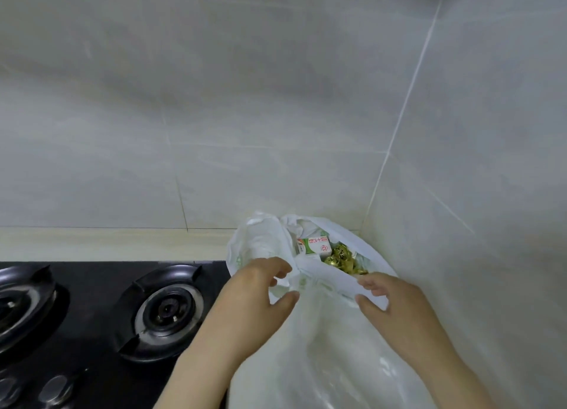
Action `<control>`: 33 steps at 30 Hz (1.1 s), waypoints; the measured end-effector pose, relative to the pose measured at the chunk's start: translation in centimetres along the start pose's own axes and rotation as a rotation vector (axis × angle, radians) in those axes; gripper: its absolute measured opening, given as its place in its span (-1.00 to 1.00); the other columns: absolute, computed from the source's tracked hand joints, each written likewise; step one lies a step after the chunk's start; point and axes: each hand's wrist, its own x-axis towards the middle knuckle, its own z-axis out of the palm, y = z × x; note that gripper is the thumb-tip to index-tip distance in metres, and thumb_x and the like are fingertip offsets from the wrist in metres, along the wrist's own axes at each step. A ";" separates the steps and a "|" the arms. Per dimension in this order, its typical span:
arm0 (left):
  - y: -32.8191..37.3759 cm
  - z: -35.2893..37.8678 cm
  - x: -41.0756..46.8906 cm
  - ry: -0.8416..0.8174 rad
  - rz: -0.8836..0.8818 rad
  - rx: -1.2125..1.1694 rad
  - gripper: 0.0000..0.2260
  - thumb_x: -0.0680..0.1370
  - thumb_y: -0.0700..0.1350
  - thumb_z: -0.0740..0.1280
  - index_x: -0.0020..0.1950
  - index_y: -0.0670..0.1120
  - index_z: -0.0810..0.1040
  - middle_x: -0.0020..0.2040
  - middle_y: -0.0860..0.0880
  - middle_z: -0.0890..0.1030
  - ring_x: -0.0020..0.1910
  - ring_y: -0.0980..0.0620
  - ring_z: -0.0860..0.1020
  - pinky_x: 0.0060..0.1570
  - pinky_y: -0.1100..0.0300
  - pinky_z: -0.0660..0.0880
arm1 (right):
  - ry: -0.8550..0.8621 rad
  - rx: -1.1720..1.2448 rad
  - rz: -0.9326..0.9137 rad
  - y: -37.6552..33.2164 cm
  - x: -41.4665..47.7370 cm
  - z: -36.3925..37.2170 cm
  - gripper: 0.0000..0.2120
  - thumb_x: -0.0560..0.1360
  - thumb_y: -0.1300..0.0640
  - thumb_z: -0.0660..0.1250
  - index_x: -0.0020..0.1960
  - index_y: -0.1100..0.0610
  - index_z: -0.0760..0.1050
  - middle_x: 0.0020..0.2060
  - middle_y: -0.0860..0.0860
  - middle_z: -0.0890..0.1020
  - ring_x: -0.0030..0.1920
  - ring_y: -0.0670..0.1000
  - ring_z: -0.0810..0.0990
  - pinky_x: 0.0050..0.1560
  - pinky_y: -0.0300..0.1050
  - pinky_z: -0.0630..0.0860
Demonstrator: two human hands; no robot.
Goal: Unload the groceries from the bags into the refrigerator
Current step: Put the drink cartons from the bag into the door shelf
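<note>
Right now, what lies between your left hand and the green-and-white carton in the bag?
In the head view, only a bunched fold of the white plastic bag separates the left hand from the carton.

- The small white-and-green carton (313, 245) inside the bag (322, 347) has a row of red Chinese characters along its top face. On my feed I can tell they're characters, but honestly can't make out which ones.
- Same carton: there's a round red logo at the right end of that face, too blurry for me to read.
- The gold-wrapped sweets (340, 259) just beside it: one wrapper shows dark capital letters, maybe ending in "NE", I'm not sure.
- There's faint green print on the bag's plastic near the rim, and I can't read it.
</note>
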 end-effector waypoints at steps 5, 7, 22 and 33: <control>-2.4 0.3 4.0 -0.074 0.027 -0.016 -0.70 0.51 0.03 0.35 0.24 0.09 0.48 0.13 0.18 0.53 0.07 0.23 0.51 0.11 0.29 0.46 | 0.014 -0.053 0.051 -0.2 1.6 1.2 -0.79 0.47 0.02 0.39 0.11 -0.06 0.56 -0.02 -0.20 0.60 0.01 -0.18 0.55 0.07 -0.20 0.48; -3.0 0.9 5.2 -0.104 0.044 -0.015 -0.70 0.52 0.02 0.35 0.24 0.09 0.48 0.13 0.17 0.53 0.06 0.23 0.51 0.09 0.31 0.45 | 0.015 -0.076 0.073 0.2 2.0 1.4 -0.80 0.47 0.02 0.39 0.10 -0.05 0.56 -0.03 -0.19 0.61 -0.01 -0.19 0.56 0.05 -0.22 0.47; -4.2 6.6 13.5 -0.210 0.007 0.023 -0.71 0.52 0.03 0.34 0.23 0.10 0.49 0.10 0.20 0.54 0.07 0.24 0.50 0.12 0.31 0.46 | -0.051 0.000 0.139 5.4 10.1 2.5 -0.85 0.51 0.08 0.34 0.07 -0.06 0.57 -0.06 -0.20 0.60 0.04 -0.16 0.56 0.09 -0.17 0.51; -5.6 15.1 21.2 -0.192 -0.057 0.113 -0.69 0.56 0.09 0.27 0.28 0.03 0.50 0.20 0.06 0.54 0.17 0.11 0.50 0.11 0.31 0.41 | -0.152 -0.010 0.177 10.4 16.6 5.9 -0.84 0.50 0.11 0.36 0.07 0.00 0.60 -0.08 -0.16 0.63 -0.07 -0.18 0.57 -0.02 -0.23 0.54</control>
